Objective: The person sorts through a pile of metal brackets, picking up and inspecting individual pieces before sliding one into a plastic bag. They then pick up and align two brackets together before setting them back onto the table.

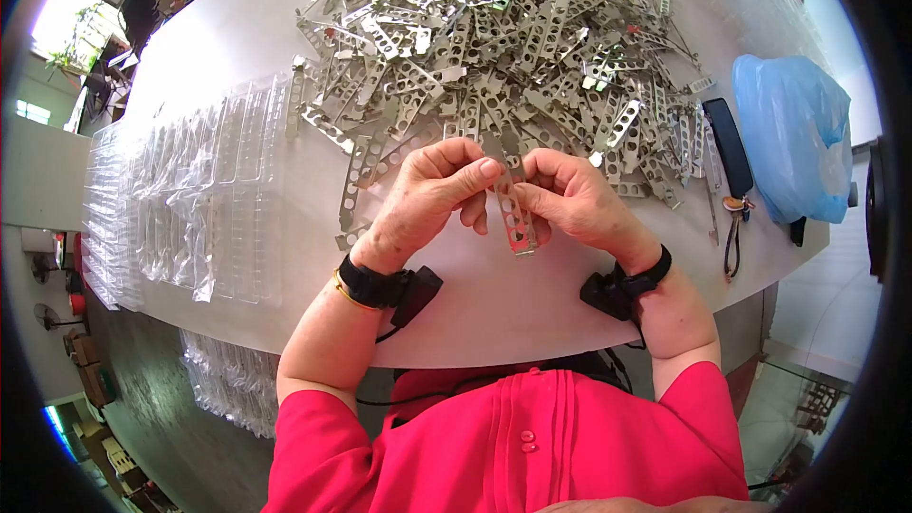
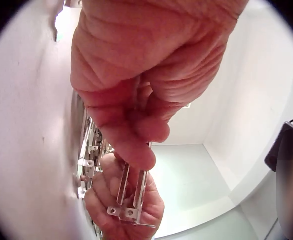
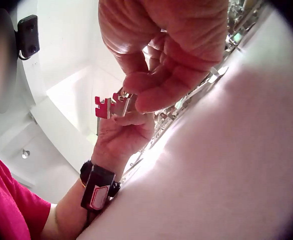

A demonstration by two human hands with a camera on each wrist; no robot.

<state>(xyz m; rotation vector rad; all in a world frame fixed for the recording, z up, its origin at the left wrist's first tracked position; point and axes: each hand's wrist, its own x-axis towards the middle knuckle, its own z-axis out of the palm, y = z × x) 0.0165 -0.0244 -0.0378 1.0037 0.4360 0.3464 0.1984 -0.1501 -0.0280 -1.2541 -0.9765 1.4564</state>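
Both hands meet over the table's near middle, at the front of the heap. Between them is a narrow metal bracket strip (image 1: pixel 516 223) with a row of round holes, its near end pointing toward the body. The left hand (image 1: pixel 427 190) pinches it from the left with thumb and fingers. On the other side, the right hand (image 1: pixel 579 199) grips it with thumb and curled fingers. In the left wrist view, the bracket end (image 2: pixel 129 212) shows small tabs with holes. Notched tabs on the bracket (image 3: pixel 106 107) appear in the right wrist view. Fingers hide its middle.
A big heap of similar metal brackets (image 1: pixel 494 38) covers the table's far middle. Stacked clear plastic trays (image 1: pixel 209 190) stand at left. To the right lie a blue plastic bag (image 1: pixel 793 138) and a dark case (image 1: pixel 729 147). The table's front edge (image 1: pixel 475 361) runs close to the body.
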